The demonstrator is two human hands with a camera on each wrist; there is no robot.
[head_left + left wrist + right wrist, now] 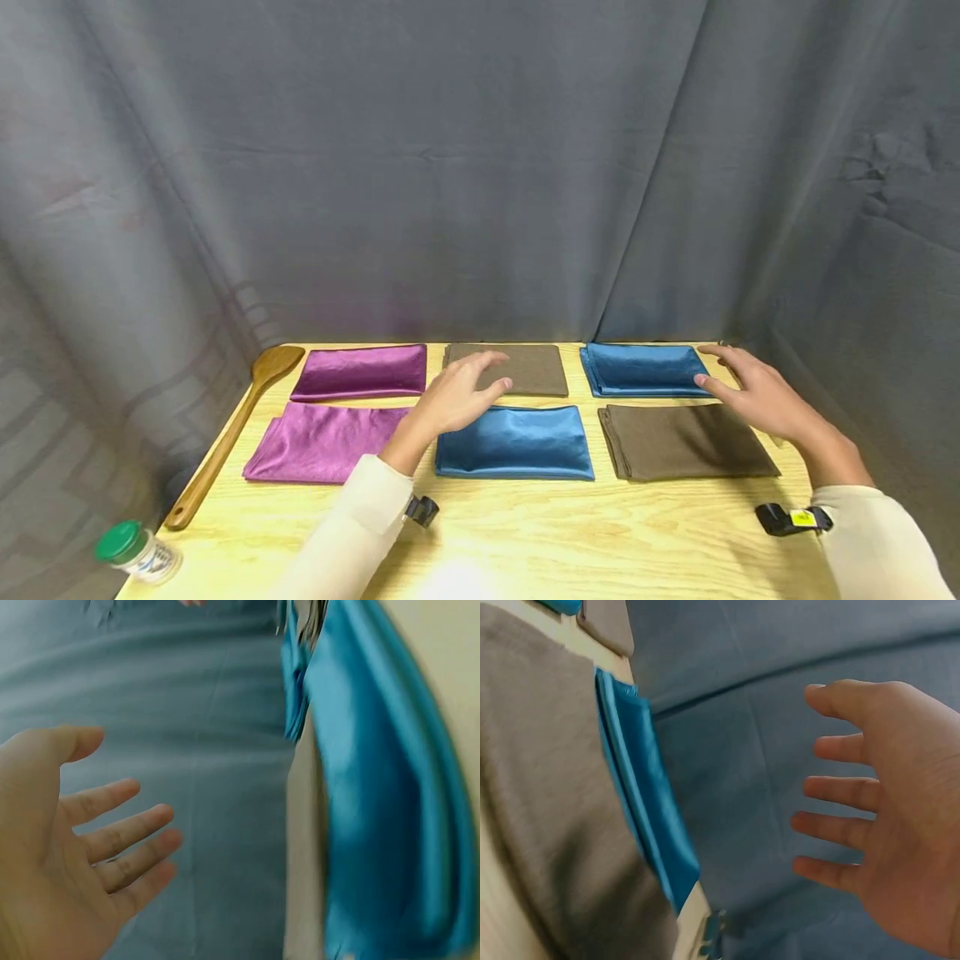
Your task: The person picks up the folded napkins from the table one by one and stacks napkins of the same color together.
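My left hand (pixel 459 398) hovers with fingers spread above the middle of the table, over a folded blue satin cloth (pixel 517 446) and a folded brown cloth (pixel 536 371) behind it. In the left wrist view its palm and extended fingers hold nothing. Over at the right, my right hand (pixel 765 400) is also raised with straight fingers, close to a second folded blue cloth (pixel 645 371) and a larger folded brown cloth (pixel 690 446), on which its shadow falls. Two folded purple cloths, a darker one (pixel 360 372) behind a lighter one (pixel 322 446), lie left of my left hand.
A wooden spoon (pixel 225 442) lies along the table's left edge. Near the front left corner is a small jar with a green lid (pixel 123 542). Grey curtains (pixel 465 167) enclose the back and sides of the wooden table (pixel 600 533).
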